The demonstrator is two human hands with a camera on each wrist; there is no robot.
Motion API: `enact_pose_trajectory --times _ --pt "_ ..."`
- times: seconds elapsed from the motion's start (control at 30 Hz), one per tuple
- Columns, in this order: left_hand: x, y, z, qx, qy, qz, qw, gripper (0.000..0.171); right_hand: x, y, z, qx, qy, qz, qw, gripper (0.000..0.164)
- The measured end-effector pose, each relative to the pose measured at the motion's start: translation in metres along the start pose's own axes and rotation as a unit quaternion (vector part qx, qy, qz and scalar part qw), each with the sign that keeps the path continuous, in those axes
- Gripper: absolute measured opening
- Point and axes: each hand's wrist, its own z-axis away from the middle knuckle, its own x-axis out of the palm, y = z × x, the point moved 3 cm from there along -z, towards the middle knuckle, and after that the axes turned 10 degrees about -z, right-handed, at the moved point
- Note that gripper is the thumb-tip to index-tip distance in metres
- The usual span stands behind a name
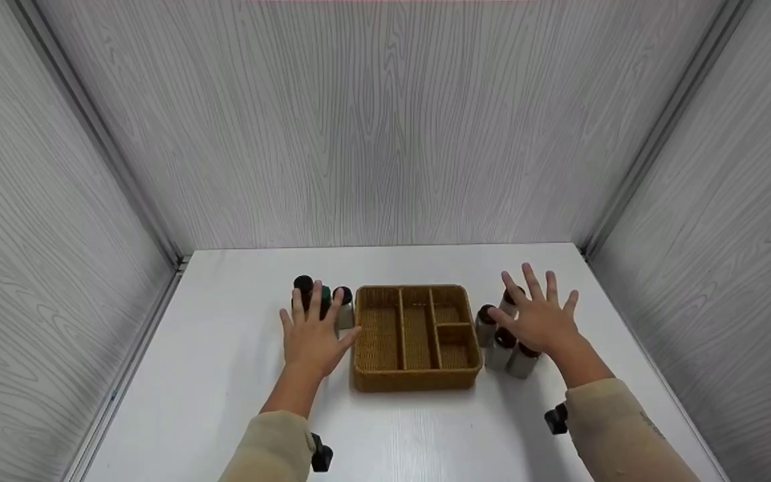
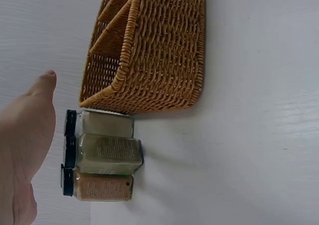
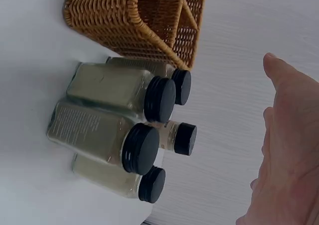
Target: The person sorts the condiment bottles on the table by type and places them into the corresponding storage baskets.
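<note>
We see a brown woven basket (image 1: 414, 381) in the middle of the white table (image 1: 185, 375). Thin dividers (image 1: 401, 331) split it into four parts: two long ones at the left and middle, and two small ones on the right, one far and one near. Three glass jars (image 2: 114, 155) stand just left of the basket. We see pale powder (image 2: 107, 123) in the one beside it, greenish powder in the middle one and orange-brown powder (image 2: 102, 186) in the last. Five more jars (image 3: 107, 85) with black lids (image 3: 185, 139) stand on the right. We see pale, greenish-gray powder in the big ones.

The left hand (image 1: 312, 341) is above the left jars, and the right hand (image 1: 546, 326) is above the right jars. Both have straight, wide-spread fingers.
</note>
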Motion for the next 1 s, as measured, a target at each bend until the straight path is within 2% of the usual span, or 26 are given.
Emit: enact_pose_trajectory --times 0.33,0.53,0.7,0.83,0.93,1.0 --pt "0.019 0.009 0.026 0.016 0.040 0.027 0.9987 0.087 -0.006 0.034 0.009 0.009 -0.002 -0.005 1.000 0.088" --pt "0.030 0.012 0.037 0.004 0.044 0.049 0.9978 0.086 -0.009 0.053 0.012 0.015 -0.002 -0.027 1.000 0.089" --pt "0.036 0.019 0.044 0.002 0.051 0.088 0.9948 0.083 -0.010 0.068 0.013 0.020 -0.005 -0.049 0.999 0.088" --pt "0.043 0.025 0.048 0.008 0.054 0.143 0.9882 0.080 -0.008 0.081 0.013 0.024 -0.009 -0.080 0.996 0.086" --pt "0.048 0.028 0.050 0.015 0.047 0.197 0.9792 0.078 -0.005 0.090 0.013 0.021 -0.011 -0.116 0.993 0.085" --pt "0.052 0.030 0.050 0.023 0.030 0.239 0.9702 0.079 -0.003 0.096 0.013 0.012 -0.010 -0.145 0.989 0.085"
